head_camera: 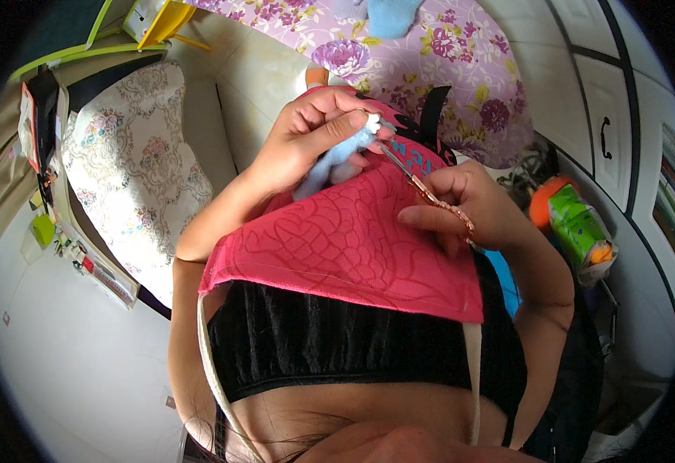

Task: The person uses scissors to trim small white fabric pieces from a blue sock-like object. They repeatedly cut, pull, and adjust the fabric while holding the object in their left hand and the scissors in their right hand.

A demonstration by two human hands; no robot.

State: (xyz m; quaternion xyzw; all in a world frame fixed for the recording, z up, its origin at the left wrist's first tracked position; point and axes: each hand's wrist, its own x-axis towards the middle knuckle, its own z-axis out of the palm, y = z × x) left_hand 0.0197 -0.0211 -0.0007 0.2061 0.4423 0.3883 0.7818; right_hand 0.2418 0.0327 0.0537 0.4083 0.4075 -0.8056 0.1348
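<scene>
My left hand (314,127) pinches a pale blue fuzzy fabric piece (340,151) in front of my chest. A small white flower-shaped piece (374,122) shows at the tip of my thumb, against the blue fabric. In my right hand (467,199) is a pair of small scissors (421,188) with ornate rose-gold handles. Their narrow metal blades point up and left, the tips close to the left fingertips and the blue piece. Whether the blades touch the fabric, I cannot tell. Behind both hands spreads a pink apron (337,249) that I wear.
Ahead is a table with a purple floral cloth (464,69), with a light blue fuzzy item (392,17) at its far side. A patterned cloth (134,168) covers furniture at left. White cabinets (603,110) and a green package (580,226) stand at right.
</scene>
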